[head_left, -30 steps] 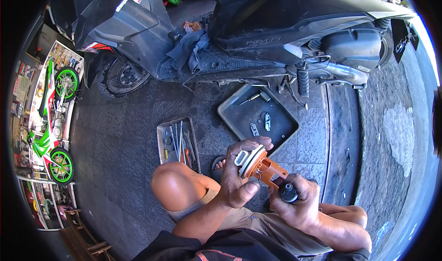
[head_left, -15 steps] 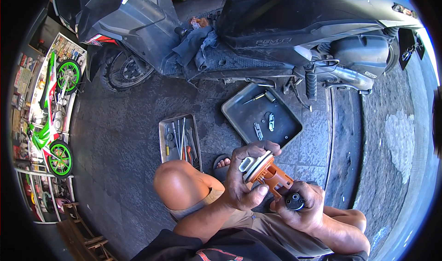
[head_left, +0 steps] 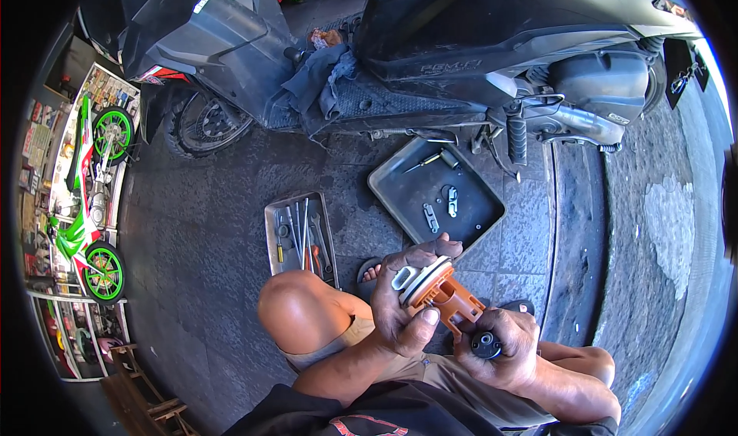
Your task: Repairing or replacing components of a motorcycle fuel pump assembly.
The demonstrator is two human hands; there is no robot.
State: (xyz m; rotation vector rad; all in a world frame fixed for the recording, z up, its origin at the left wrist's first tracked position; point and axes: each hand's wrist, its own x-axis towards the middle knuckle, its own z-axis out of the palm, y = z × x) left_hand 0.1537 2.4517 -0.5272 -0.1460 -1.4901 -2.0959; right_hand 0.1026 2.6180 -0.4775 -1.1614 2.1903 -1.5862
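My left hand is closed round an orange fuel pump housing with a pale flange and a white socket at its upper left end. The housing lies tilted above my lap, its slotted frame pointing down to the right. My right hand grips a black cylindrical fuel pump, whose round end with a small port faces up. This pump sits right by the lower end of the housing; whether they touch is hidden by my right fingers.
Ahead stands a dark scooter with a cloth on its footboard. On the floor lie a black tray holding a screwdriver and small metal parts, and a narrow tool tray. At left are a green motorbike model and a wooden stool.
Both hands have shifted slightly left and the fuel pump a little lower, each still holding its part. The view has moved a little.
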